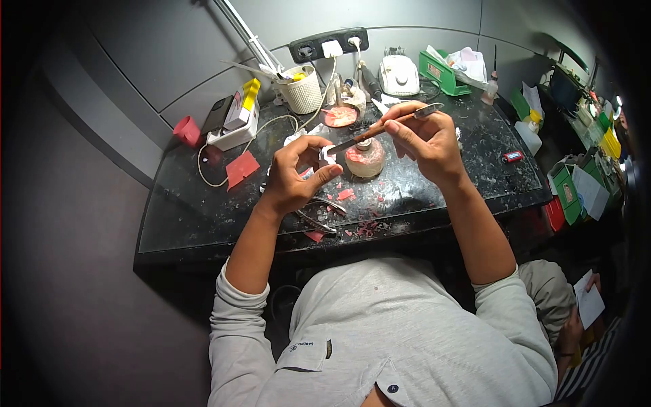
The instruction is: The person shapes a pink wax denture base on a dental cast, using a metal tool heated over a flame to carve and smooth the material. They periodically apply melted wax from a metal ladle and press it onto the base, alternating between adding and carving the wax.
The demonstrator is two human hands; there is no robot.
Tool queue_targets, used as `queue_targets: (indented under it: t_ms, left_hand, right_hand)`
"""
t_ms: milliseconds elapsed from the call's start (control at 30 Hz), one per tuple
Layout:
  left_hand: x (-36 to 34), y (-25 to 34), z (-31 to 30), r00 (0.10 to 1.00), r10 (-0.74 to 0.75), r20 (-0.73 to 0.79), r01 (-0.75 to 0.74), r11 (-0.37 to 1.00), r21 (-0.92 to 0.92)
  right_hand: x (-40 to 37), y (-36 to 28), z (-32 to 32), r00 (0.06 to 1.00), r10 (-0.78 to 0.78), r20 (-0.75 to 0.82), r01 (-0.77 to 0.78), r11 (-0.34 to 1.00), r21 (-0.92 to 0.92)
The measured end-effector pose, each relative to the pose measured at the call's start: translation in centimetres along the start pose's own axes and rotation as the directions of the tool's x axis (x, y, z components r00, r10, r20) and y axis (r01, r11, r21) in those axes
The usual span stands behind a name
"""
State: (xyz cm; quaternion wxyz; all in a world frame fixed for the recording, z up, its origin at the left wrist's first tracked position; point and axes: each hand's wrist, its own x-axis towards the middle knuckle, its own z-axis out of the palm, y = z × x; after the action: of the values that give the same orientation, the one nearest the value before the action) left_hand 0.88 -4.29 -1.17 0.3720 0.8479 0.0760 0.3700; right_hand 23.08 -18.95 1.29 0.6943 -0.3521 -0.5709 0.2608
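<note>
My left hand [293, 178] pinches a small white piece [327, 154], which looks like a dental cast, between thumb and fingers. My right hand [430, 148] grips a wax knife [371, 133] by its brown handle, and the blade reaches left to the white piece. Just beyond and between my hands stands a round glass burner [365, 160] with pink wax on its side; the knife passes over its top. Behind it sits a dish of pink wax [340, 116]. A curved metal tool [317, 222] lies below my left hand, among pink wax scraps [346, 195].
A pink wax sheet [242, 169], a red cup [188, 131] and a white box [234, 136] are at left. A woven holder [300, 89], a white control unit [399, 74] and a green bin [444, 71] line the back. Another person's hand [571, 332] shows at lower right.
</note>
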Motion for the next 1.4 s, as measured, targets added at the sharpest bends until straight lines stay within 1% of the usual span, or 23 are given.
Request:
queue_targets:
  t_ms: [67,167,300,367,400,467,500,567,600,667,800,867,1000,1067,1167,1200,1267,1400]
  left_hand:
    - [-0.07,-0.16,0.12,1.000,0.004,-0.007,-0.004,0.998,-0.062]
    - [-0.09,-0.24,0.18,1.000,0.015,0.002,-0.015,0.997,-0.076]
    - [-0.05,-0.08,0.04,1.000,0.009,0.028,-0.007,0.998,-0.060]
    - [-0.04,-0.05,0.14,1.000,0.020,0.023,-0.018,0.995,-0.100]
    - [-0.02,-0.05,0.23,1.000,0.021,0.022,-0.019,0.995,-0.100]
    - [-0.02,-0.06,0.39,1.000,0.024,-0.001,-0.024,0.991,-0.133]
    - [-0.02,-0.09,0.28,1.000,0.025,-0.001,-0.025,0.991,-0.134]
    - [0.00,-0.10,-0.08,0.999,0.000,0.044,0.003,0.997,-0.072]
    - [0.00,-0.04,-0.11,0.999,0.000,0.043,0.003,0.997,-0.071]
    - [0.02,0.12,-0.06,0.999,0.005,0.037,-0.003,0.998,-0.056]
    - [0.00,0.12,0.19,1.000,0.024,0.013,-0.023,0.997,-0.077]
    - [0.02,0.15,0.10,0.999,0.029,0.023,-0.028,0.998,-0.058]
    - [0.00,-0.01,-0.05,0.999,0.014,0.045,-0.011,0.998,-0.056]
    - [0.03,0.17,0.07,0.999,0.001,0.040,0.003,0.994,-0.105]
    - [0.02,0.22,0.06,0.999,-0.009,0.049,0.015,0.993,-0.117]
    - [0.05,0.29,0.09,0.999,-0.009,0.049,0.015,0.993,-0.117]
    - [0.01,0.42,0.14,0.998,-0.017,0.053,0.025,0.987,-0.158]
    - [-0.06,0.33,0.20,0.999,-0.014,0.047,0.024,0.978,-0.206]
  right_hand:
    - [0.09,0.12,-0.02,0.998,0.035,-0.055,-0.036,0.999,-0.018]
    - [0.17,0.15,-0.29,0.995,0.051,-0.085,-0.054,0.998,-0.030]
    - [0.09,0.07,-0.03,0.998,0.049,-0.033,-0.048,0.999,0.024]
    - [0.12,0.10,-0.04,0.995,0.077,-0.067,-0.079,0.997,-0.017]
    - [0.17,0.02,-0.01,0.995,0.077,-0.067,-0.078,0.997,-0.017]
    - [0.25,-0.21,0.09,0.991,0.071,-0.116,-0.075,0.997,-0.035]
    - [0.19,-0.19,0.10,0.991,0.071,-0.116,-0.075,0.996,-0.036]
    - [0.06,-0.03,0.12,0.998,0.058,-0.036,-0.058,0.998,0.004]
    - [0.07,0.06,0.12,0.998,0.058,-0.035,-0.058,0.998,0.004]
    - [0.08,0.21,0.06,0.995,0.047,-0.086,-0.051,0.998,-0.041]
    - [0.18,0.19,-0.39,0.993,0.044,-0.111,-0.050,0.997,-0.053]
    - [0.12,-0.03,-0.15,0.996,0.075,-0.045,-0.075,0.997,0.009]
    - [0.11,0.00,0.00,0.996,0.083,-0.020,-0.083,0.996,0.028]
    - [0.26,-0.15,-0.11,0.993,0.075,-0.092,-0.078,0.997,-0.023]
    - [0.22,-0.24,-0.38,0.995,0.090,-0.048,-0.089,0.996,0.031]
    - [0.22,-0.30,-0.33,0.995,0.091,-0.047,-0.089,0.996,0.031]
    - [0.20,-0.37,-0.12,0.996,0.094,0.002,-0.094,0.995,0.038]
    - [0.25,-0.11,-0.71,0.993,0.101,-0.055,-0.100,0.995,0.027]
